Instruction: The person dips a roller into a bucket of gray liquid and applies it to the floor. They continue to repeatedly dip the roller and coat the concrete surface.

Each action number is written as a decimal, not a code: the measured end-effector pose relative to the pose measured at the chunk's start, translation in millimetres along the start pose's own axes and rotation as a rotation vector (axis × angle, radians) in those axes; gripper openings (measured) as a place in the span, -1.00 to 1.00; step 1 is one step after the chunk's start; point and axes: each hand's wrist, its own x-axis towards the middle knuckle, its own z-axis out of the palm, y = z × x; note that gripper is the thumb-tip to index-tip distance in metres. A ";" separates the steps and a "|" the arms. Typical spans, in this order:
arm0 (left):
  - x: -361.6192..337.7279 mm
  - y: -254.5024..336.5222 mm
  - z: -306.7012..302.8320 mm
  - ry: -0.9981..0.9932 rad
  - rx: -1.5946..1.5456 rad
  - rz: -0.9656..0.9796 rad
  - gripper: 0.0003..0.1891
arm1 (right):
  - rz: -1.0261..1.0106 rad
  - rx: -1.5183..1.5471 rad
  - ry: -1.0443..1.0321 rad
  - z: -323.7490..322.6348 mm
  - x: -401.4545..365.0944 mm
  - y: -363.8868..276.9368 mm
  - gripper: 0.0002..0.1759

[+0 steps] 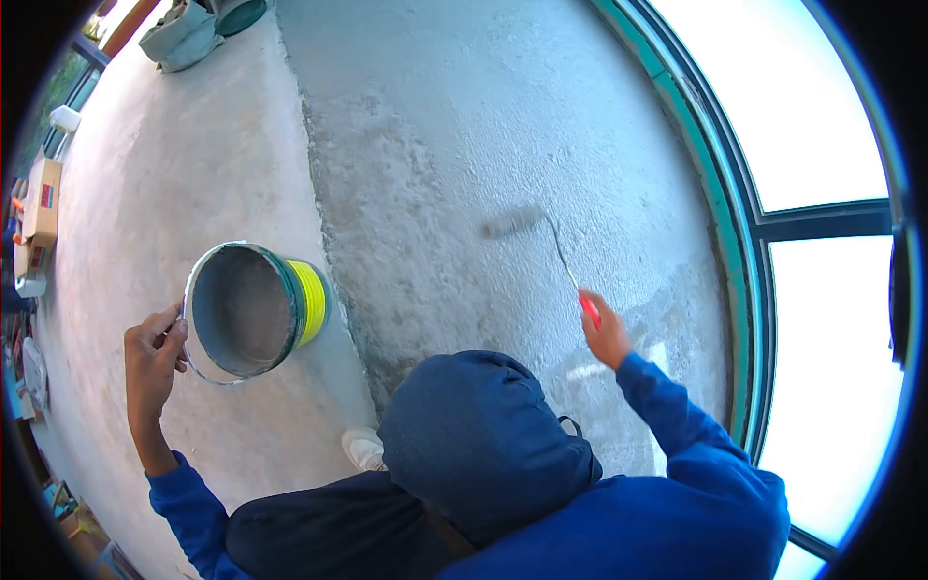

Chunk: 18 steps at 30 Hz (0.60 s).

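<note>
Fingers of the left hand [155, 353] grip the edge of a bucket [308, 302], likely heavy; well to its right, the right hand [607, 333] clasps a red handle [588, 310], probably the surest hold for the light, soft-looking roller [512, 222] beyond, also right of the bucket.

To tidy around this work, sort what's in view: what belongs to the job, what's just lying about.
Job in hand:
- roller, in the right hand
- bucket, held by the left hand
- wet-looking floor

Apparently lying about:
- cardboard box
- pale bag-like bundle
</note>
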 end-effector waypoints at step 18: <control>-4.7 2.8 -1.0 0.011 -0.035 0.000 -0.68 | -0.039 0.108 0.116 78.4 345.3 -116.1 -0.58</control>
